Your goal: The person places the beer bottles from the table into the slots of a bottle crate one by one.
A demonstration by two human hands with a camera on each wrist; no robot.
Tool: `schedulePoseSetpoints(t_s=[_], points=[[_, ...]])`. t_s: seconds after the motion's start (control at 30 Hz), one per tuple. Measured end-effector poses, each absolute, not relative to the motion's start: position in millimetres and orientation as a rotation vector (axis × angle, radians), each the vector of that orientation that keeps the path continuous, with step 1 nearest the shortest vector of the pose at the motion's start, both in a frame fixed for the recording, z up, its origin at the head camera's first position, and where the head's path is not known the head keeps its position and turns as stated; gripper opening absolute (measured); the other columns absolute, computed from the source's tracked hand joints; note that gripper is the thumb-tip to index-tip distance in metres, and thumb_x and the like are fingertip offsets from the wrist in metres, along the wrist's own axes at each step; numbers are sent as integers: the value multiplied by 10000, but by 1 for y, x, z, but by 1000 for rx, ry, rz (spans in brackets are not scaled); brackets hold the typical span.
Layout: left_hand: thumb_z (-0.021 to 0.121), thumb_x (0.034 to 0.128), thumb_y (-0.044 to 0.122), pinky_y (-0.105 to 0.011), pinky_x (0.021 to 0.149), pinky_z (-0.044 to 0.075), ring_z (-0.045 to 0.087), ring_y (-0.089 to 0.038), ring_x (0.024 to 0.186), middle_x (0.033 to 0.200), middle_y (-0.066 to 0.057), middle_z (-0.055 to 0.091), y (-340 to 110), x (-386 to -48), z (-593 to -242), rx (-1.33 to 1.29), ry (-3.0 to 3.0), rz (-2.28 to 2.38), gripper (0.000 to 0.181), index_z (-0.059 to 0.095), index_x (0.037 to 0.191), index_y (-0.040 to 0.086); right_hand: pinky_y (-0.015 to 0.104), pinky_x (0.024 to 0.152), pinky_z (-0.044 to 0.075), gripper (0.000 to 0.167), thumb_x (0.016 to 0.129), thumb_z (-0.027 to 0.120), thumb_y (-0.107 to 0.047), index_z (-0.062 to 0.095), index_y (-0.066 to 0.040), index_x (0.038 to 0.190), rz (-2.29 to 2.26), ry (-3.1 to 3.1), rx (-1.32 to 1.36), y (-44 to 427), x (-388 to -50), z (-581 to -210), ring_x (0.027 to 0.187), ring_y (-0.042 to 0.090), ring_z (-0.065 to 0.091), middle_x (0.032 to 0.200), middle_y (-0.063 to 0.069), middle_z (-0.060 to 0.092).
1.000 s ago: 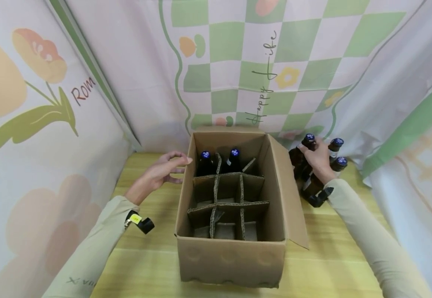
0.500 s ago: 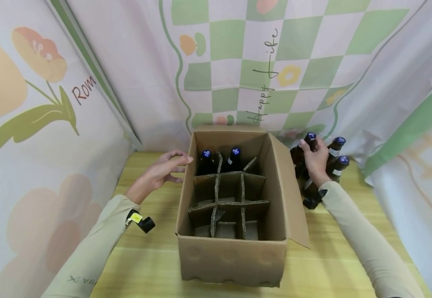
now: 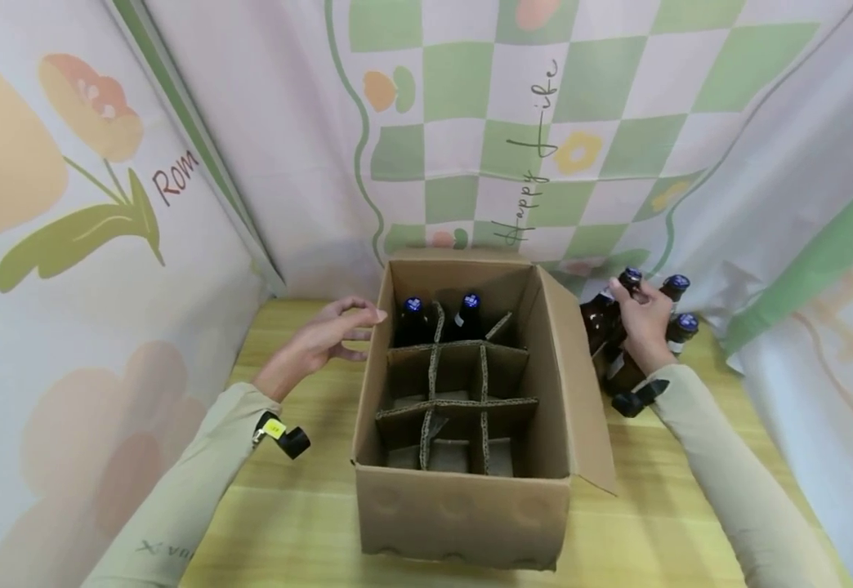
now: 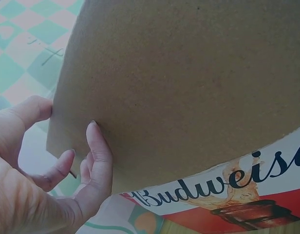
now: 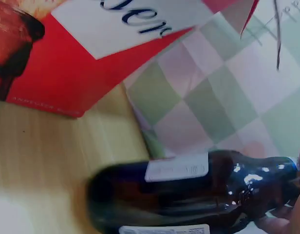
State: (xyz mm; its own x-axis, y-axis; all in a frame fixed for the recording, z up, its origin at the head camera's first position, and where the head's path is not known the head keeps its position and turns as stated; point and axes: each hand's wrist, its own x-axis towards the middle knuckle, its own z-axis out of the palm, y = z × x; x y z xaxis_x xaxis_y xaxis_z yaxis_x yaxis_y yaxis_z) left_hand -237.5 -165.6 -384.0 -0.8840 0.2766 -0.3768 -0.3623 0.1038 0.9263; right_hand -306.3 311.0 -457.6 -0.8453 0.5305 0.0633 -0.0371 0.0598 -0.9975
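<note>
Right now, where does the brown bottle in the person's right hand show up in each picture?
Head: right of centre, the brown glass bottle tilts beside the Budweiser box, its neck pinched by the right hand.
Left wrist: not in it.
Right wrist: the brown glass bottle lies across the lower part, neck toward the right edge.
Shared landmark: the green-checked cloth, seen in all three views.

Left fingers (image 4: 99,155) at edge of brown cardboard flap (image 4: 179,83); red-white panel (image 4: 196,214) lettered "Budweise" below; checkered cloth (image 4: 48,32) behind
</note>
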Motion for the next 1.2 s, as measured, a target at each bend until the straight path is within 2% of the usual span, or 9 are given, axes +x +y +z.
schedulePoseSetpoints(t_s=[0.13,0.23,0.37,0.5,0.63,0.73,0.83,1.0,1.2], points=[[695,984,241,-317,763,631,576,-316,1231,1450,-142,562,-164,-238,-385,-90,1931,1826,384,503,1289,110,137,534,400,290,949,776,-256,591,-142,757,1661,-2132,-420,305,-295,-437,564,4,464,583,-183,543],[706,979,247,-312,755,631,587,-281,1194,1421,-118,572,-161,-239,-386,-86,1921,1831,382,509,1280,117,163,494,360,324,970,749,-316,568,-122,785,1519,-2222,-362,303,-288,-418,536,8,412,584,-166,489],[718,977,257,-307,758,629,590,-264,1171,1375,-99,576,-159,-240,-385,-87,1912,1848,381,516,1271,123,137,518,388,114,980,743,-304,703,-214,922,1574,-2172,-343,302,-286,-395,569,-7,449,644,-191,576],[707,982,251,-304,762,623,588,-271,1170,1363,-104,574,-161,-239,-384,-103,1933,1848,367,511,1262,117,128,527,416,45,963,768,-255,766,-228,1000,1809,-2038,-319,301,-284,-381,610,-9,531,725,-193,681],[706,985,257,-325,796,622,580,-298,1207,1398,-128,561,-163,-237,-383,-89,1937,1832,376,508,1268,110,121,689,502,119,937,802,-201,788,-197,1056,2017,-1875,-358,305,-276,-373,780,9,646,820,-158,749],[708,983,265,-329,800,621,573,-314,1221,1414,-144,549,-163,-236,-384,-84,1941,1828,386,505,1273,110,102,818,485,193,944,798,-218,773,-195,1134,2012,-1888,-371,309,-270,-370,903,29,630,892,-168,739],[712,982,265,-322,788,624,580,-305,1209,1421,-144,551,-163,-236,-386,-97,1936,1830,393,505,1278,109,110,773,483,232,953,788,-228,763,-171,1176,1946,-1935,-357,311,-267,-368,895,41,607,902,-169,733],[719,981,266,-296,741,629,605,-270,1163,1427,-140,558,-163,-235,-389,-107,1929,1834,419,502,1299,100,122,540,417,129,953,776,-175,781,-129,1073,1856,-1911,-277,310,-264,-366,682,32,581,801,-133,755],[714,982,272,-293,740,626,571,-322,1232,1457,-157,531,-163,-236,-386,-90,1931,1840,429,494,1308,100,132,525,399,101,960,772,-196,785,-141,1044,1723,-1949,-181,311,-262,-353,652,44,562,813,-118,758]])
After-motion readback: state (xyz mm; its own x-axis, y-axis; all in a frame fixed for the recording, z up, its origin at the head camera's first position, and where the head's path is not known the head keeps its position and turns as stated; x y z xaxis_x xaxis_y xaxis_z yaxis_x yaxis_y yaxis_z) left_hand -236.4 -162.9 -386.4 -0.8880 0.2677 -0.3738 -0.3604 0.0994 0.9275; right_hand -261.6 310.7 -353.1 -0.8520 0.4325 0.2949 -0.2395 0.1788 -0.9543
